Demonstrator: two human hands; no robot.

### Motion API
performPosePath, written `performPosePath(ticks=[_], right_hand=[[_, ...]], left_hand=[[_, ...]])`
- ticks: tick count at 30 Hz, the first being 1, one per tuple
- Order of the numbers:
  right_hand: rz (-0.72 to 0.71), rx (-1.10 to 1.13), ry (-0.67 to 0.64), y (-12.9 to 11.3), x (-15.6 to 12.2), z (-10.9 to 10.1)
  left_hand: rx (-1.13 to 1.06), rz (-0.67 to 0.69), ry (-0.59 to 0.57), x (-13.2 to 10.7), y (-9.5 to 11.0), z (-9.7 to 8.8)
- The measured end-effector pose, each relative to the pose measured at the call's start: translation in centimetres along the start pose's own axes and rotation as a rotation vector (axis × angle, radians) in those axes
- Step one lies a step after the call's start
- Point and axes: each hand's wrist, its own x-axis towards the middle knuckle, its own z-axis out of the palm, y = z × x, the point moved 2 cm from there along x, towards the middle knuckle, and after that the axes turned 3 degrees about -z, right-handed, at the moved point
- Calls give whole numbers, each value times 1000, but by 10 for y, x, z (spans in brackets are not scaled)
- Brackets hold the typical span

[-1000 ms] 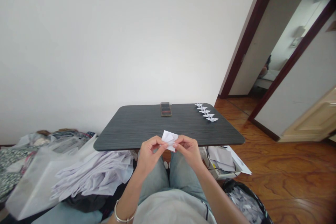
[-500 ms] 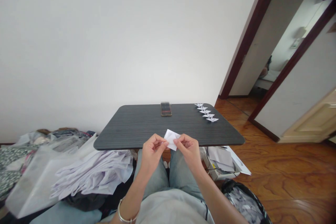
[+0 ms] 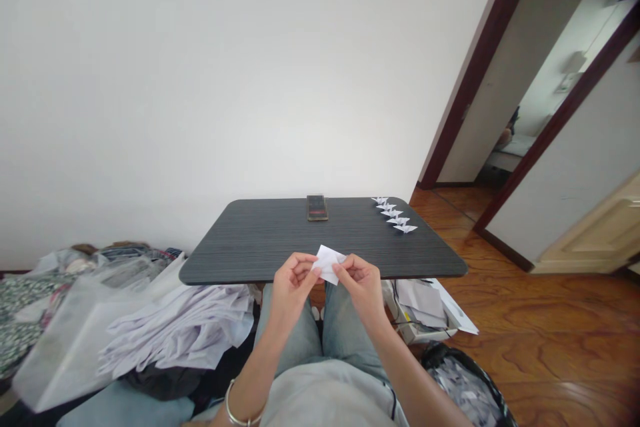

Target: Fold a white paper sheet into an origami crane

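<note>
Both of my hands have shifted a little up and to the right since the first frame, and the folded white paper (image 3: 329,264) has moved with them. My left hand (image 3: 294,287) and right hand (image 3: 361,288) are close together, each pinching one side of the paper between thumb and fingers. The paper is held in the air between them, just over the middle of the near edge of the dark wood-grain table (image 3: 240,243). I can't tell exactly how its folds lie.

A silver bangle (image 3: 238,405) circles my left wrist, and my forearms reach out above my pale denim jeans (image 3: 293,340). At the middle of the table's far edge lies a small dark rectangular case (image 3: 317,207). Toward the far right corner, a diagonal row of five white origami cranes (image 3: 395,213) stands on the tabletop.

Below the table's left corner, a heap of crumpled white sheets (image 3: 175,333) spills beside my legs. Below the right corner sit some loose papers (image 3: 415,303), and a black bag of shredded paper (image 3: 465,390) stands on the wooden floor (image 3: 550,327)
</note>
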Motion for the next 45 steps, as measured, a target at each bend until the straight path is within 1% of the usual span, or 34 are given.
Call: performPosePath(ticks=[3, 6, 20, 24, 30, 33, 37, 45], right_hand=[[-3, 3, 9, 0, 0, 0], [-6, 7, 9, 0, 0, 0], [-5, -24, 27, 6, 3, -3], [-5, -10, 27, 6, 3, -2], [0, 6, 21, 3, 1, 0], [-8, -8, 24, 3, 1, 0], [-20, -15, 22, 4, 1, -1], [4, 27, 49, 5, 2, -1]], left_hand=[[-5, -1, 29, 1, -3, 1], [-7, -10, 28, 1, -3, 1], [-75, -77, -55, 0, 1, -4], [-90, -61, -10, 0, -1, -1], [-94, -4, 84, 2, -7, 9], [-134, -23, 77, 1, -8, 12], [-175, -47, 86, 0, -8, 11], [-113, -27, 140, 0, -6, 10]])
